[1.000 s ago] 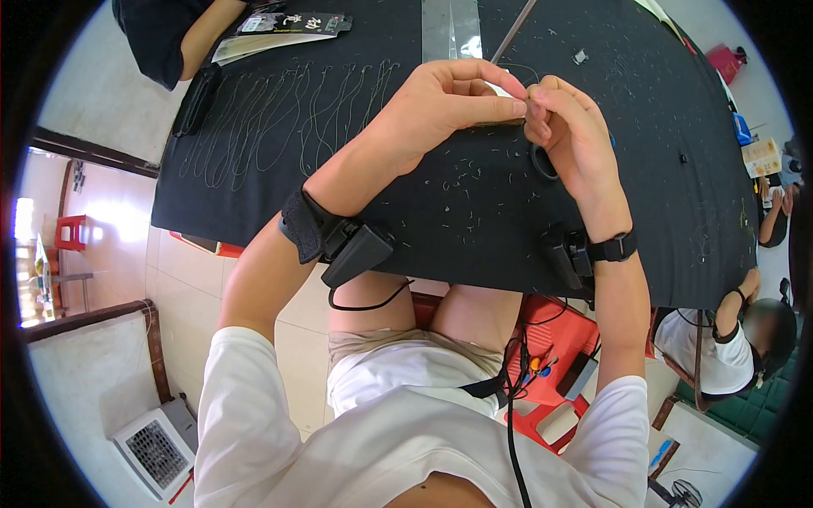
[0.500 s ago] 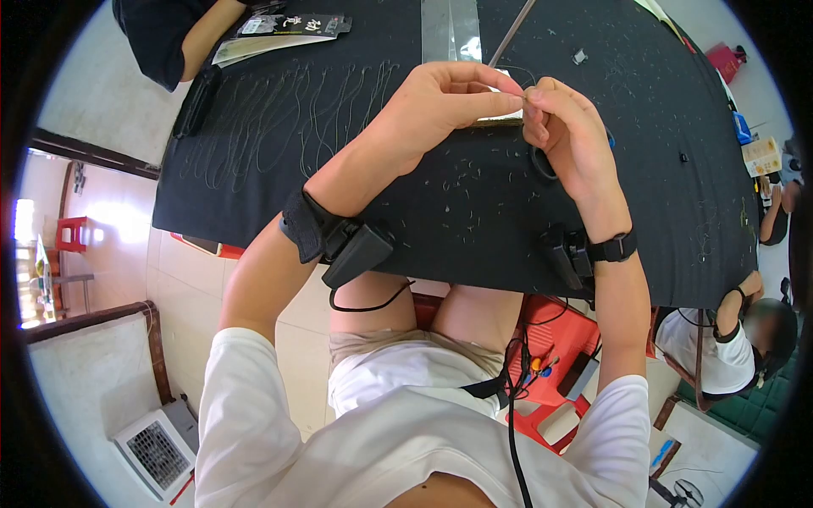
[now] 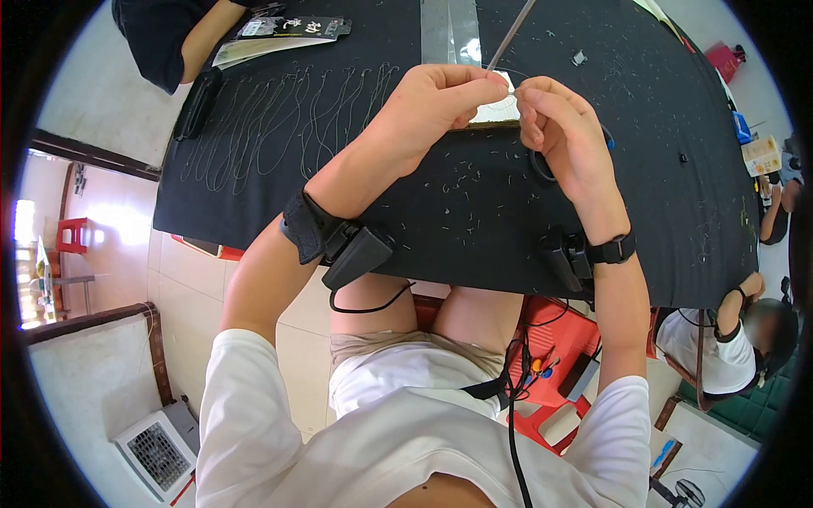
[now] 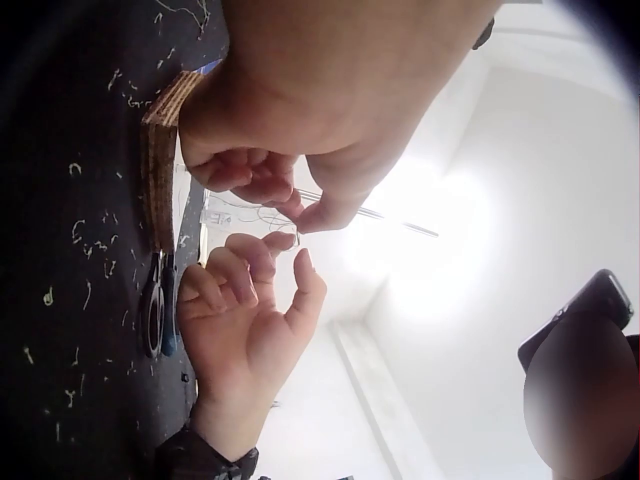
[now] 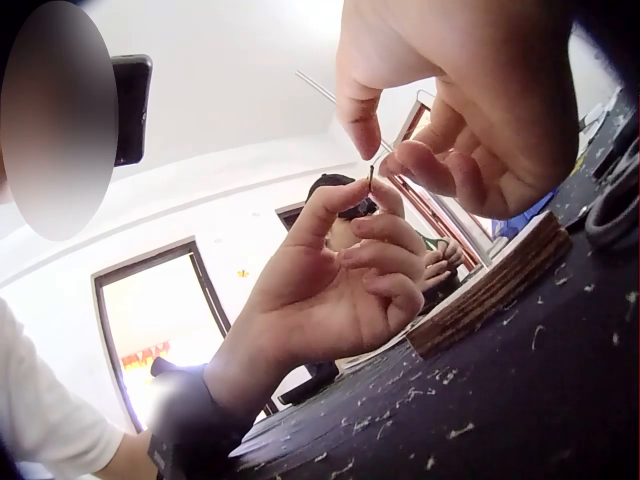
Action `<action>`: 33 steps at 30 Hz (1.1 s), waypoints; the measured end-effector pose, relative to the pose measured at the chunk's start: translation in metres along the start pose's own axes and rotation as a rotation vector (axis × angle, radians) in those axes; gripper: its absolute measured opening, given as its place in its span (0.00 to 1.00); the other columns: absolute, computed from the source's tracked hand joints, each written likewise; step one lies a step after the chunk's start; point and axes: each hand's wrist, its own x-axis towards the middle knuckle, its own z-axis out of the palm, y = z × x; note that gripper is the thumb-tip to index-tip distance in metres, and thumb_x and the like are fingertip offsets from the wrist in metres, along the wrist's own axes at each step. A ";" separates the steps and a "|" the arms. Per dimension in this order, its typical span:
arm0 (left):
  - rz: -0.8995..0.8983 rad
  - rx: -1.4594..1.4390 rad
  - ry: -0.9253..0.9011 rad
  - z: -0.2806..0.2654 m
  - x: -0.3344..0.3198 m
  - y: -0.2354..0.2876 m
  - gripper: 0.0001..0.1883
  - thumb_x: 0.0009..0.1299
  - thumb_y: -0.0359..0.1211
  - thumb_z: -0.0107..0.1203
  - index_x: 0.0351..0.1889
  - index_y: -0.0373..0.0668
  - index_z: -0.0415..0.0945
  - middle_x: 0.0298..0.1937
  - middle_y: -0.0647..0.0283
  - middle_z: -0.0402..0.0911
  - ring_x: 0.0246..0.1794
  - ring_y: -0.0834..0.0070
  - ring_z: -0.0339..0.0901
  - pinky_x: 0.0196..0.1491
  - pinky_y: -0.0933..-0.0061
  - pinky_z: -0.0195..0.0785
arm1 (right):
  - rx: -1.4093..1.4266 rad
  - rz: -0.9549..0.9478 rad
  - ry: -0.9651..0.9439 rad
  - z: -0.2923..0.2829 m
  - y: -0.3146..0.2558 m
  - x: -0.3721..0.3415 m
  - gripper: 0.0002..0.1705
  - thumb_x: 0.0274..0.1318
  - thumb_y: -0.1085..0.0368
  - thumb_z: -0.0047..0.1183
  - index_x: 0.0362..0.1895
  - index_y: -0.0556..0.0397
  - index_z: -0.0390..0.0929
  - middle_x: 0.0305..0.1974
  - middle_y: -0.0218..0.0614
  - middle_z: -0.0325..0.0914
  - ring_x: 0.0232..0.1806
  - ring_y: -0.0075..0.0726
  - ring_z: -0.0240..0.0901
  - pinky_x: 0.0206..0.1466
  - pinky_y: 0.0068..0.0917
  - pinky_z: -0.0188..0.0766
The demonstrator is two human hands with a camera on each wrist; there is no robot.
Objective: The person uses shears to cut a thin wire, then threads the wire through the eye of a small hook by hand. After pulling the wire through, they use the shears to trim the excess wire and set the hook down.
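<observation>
My left hand pinches a small thin dark piece between thumb and forefinger, its end sticking up past the fingertips. Fine line curls beside this pinch. Facing it, my right hand has its thumb and forefinger apart and the other fingers loosely bent; a narrow gap separates the two hands. Beneath them on the black cloth lies a white-topped block with layered brown sides. Scissors lie at the block's end, partly behind my right hand in the head view.
Several looped lines lie on the cloth at left, below a black-and-white packet. A thin rod slants above the block, near a clear plastic strip. Small clippings are scattered about. Other people sit at the left and right edges.
My left fingertips have drawn slightly left and down, away from my right fingertips, which they met before. The right hand has shifted a little left, and more of the white block shows.
</observation>
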 end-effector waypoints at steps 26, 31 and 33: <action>-0.007 -0.060 -0.020 -0.004 0.000 -0.001 0.16 0.63 0.34 0.57 0.44 0.33 0.75 0.31 0.67 0.74 0.26 0.86 0.61 0.29 0.88 0.54 | -0.005 -0.064 0.019 0.001 0.000 0.000 0.08 0.52 0.63 0.56 0.35 0.52 0.78 0.18 0.21 0.66 0.18 0.13 0.56 0.22 0.12 0.52; -0.010 -0.070 -0.032 -0.005 0.001 -0.002 0.14 0.62 0.34 0.58 0.42 0.35 0.77 0.34 0.65 0.77 0.27 0.86 0.63 0.31 0.87 0.57 | 0.002 -0.068 0.028 0.001 0.000 0.000 0.08 0.53 0.63 0.55 0.36 0.52 0.78 0.17 0.21 0.66 0.18 0.13 0.56 0.22 0.13 0.52; -0.002 -0.064 -0.037 -0.005 0.002 -0.003 0.14 0.62 0.34 0.58 0.42 0.35 0.77 0.35 0.65 0.77 0.28 0.86 0.63 0.31 0.87 0.57 | 0.016 -0.064 0.029 0.001 -0.001 0.000 0.08 0.53 0.64 0.55 0.36 0.53 0.78 0.17 0.21 0.66 0.18 0.13 0.56 0.22 0.13 0.52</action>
